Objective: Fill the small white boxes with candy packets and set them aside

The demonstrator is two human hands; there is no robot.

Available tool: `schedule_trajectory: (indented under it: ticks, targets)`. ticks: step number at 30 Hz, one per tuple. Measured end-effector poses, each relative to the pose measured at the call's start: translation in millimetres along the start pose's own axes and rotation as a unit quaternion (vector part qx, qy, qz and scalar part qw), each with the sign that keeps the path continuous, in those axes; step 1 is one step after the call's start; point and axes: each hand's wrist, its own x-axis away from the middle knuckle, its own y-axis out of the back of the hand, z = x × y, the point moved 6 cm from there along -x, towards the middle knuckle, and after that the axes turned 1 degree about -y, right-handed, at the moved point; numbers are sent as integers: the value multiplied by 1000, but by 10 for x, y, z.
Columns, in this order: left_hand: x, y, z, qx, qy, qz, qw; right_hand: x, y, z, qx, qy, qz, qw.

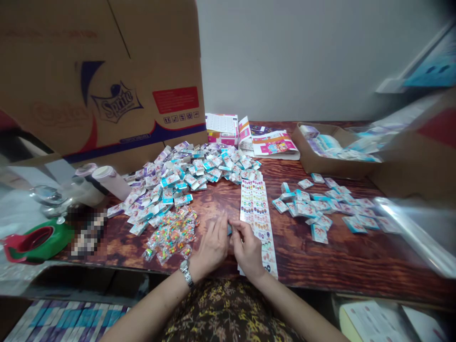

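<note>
My left hand, with a watch on its wrist, and my right hand meet close to the table's front edge. Between their fingers is a small box; only a bluish bit of it shows, the rest being hidden. Under and beside my right hand lie long sticker sheets printed with rows of small coloured pictures. Left of my left hand is a pile of clear packets of colourful candies. Behind them spreads a big heap of small white, blue and purple boxes, several with flaps up.
More small boxes lie scattered on the right. A large cardboard carton stands at the back left, an open carton at the back right. A green tape dispenser and a capped bottle are on the left. Colourful packaging lies by the wall.
</note>
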Motion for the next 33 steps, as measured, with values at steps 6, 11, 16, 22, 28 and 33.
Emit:
schedule_trajectory:
  ticks: [6,11,16,22,28,33]
  targets:
    - [74,46,117,34,72,-5,997,9,-139,20,-83,-20,59,995]
    - [137,81,125,37,88,-33,995,-26,-256,47,-25,31,110,993]
    - [169,102,103,33,96,-70,992,36,-347,155,40,88,132,986]
    - [10,129,38,89,58,-9,994,-361,198,12,36,71,125,989]
    - [153,-72,36,84,49,35,995,-1104,1928,-492,202,-2,-83,976]
    - [198,-225,-24,107,48,60,991,-1226,1547,-643,356,150,133,913]
